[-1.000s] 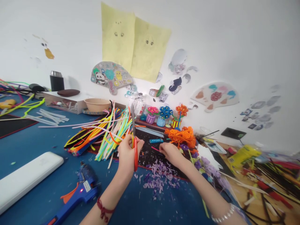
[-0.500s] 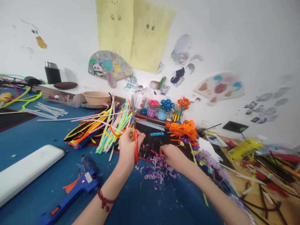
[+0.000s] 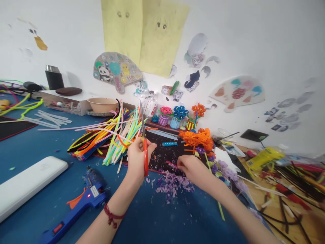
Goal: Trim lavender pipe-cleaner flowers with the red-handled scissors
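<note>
My left hand (image 3: 137, 155) is closed round a pair of scissors (image 3: 145, 152) with red handles, their blades pointing up and away from me. Pinched in my right hand (image 3: 191, 166) is a short pink strip (image 3: 171, 164), perhaps a piece of pipe cleaner; its far end is hidden by the fingers. Below and between the hands lies a heap of purple clippings (image 3: 172, 184). A small blue piece with lettering (image 3: 169, 144) rests on the dark mat (image 3: 159, 154) beyond them.
Bundled colourful pipe cleaners (image 3: 124, 135) lie left of the scissors. Nearer me is a blue glue gun (image 3: 83, 206) with its light lit, beside a white case (image 3: 30, 186). Orange fuzzy pieces (image 3: 198, 139) and purple flowers (image 3: 224, 173) lie right; small potted flowers (image 3: 179, 117) stand behind.
My right hand has shifted slightly right with the pink strip, and more of the strip shows. The left hand still grips the scissors, nearly unmoved. The view has tilted a little.
</note>
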Action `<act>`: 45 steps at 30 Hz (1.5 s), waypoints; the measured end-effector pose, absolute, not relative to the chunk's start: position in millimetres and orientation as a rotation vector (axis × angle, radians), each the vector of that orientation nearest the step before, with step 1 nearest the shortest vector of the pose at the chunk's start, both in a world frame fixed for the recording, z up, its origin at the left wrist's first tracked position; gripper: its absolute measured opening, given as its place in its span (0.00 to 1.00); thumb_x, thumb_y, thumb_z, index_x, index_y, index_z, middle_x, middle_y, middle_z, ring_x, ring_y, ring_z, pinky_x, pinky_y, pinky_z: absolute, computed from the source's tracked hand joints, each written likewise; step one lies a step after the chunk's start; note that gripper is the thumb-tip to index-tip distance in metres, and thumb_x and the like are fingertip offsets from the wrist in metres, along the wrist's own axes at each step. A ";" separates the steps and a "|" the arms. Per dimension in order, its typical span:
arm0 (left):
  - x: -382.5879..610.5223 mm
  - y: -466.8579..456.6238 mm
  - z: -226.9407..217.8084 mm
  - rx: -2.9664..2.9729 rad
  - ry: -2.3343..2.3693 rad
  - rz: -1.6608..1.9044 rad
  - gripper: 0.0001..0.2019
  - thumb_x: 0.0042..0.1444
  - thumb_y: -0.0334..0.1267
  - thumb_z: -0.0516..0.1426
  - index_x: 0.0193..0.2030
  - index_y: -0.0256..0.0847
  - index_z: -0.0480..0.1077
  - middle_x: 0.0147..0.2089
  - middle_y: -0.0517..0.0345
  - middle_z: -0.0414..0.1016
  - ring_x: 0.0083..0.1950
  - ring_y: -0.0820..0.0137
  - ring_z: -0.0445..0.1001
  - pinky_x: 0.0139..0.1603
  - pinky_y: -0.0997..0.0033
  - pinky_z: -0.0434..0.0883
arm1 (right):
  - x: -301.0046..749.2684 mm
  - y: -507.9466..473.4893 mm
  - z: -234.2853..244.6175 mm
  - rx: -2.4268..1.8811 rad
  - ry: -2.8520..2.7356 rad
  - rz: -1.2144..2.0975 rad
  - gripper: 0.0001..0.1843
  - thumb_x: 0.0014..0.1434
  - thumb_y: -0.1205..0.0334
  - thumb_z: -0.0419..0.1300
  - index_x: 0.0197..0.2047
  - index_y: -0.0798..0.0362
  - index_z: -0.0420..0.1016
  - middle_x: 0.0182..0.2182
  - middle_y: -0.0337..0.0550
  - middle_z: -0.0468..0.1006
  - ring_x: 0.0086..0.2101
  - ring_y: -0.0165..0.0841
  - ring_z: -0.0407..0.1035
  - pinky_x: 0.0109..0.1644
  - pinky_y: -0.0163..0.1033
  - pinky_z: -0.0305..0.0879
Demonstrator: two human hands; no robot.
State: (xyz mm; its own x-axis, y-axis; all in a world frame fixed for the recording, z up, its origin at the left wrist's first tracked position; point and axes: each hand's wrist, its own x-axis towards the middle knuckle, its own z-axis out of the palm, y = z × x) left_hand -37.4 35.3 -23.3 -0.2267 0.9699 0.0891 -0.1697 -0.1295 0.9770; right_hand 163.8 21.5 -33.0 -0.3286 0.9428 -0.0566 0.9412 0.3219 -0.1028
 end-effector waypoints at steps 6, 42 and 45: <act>-37.4 37.2 -24.7 1.033 1.178 1.519 0.13 0.39 0.38 0.64 0.25 0.41 0.62 0.15 0.73 0.58 0.15 0.81 0.55 0.18 0.78 0.54 | 171.5 56.7 -39.6 -1.843 -2.486 0.136 0.07 0.59 0.70 0.54 0.35 0.55 0.73 0.34 0.47 0.77 0.37 0.36 0.70 0.36 0.35 0.55; -34.4 32.5 -15.9 0.976 1.146 1.412 0.12 0.38 0.35 0.64 0.23 0.40 0.62 0.12 0.73 0.60 0.13 0.81 0.56 0.14 0.80 0.52 | 190.4 14.9 -42.2 -1.686 -2.424 0.488 0.06 0.57 0.65 0.57 0.32 0.54 0.75 0.25 0.40 0.76 0.26 0.30 0.68 0.29 0.32 0.58; -34.2 32.5 -15.3 0.986 1.155 1.400 0.12 0.38 0.34 0.63 0.23 0.40 0.62 0.11 0.73 0.59 0.13 0.81 0.56 0.14 0.81 0.52 | 186.3 16.8 -42.3 -1.684 -2.446 0.451 0.06 0.56 0.66 0.57 0.31 0.54 0.75 0.25 0.40 0.75 0.26 0.30 0.68 0.30 0.32 0.57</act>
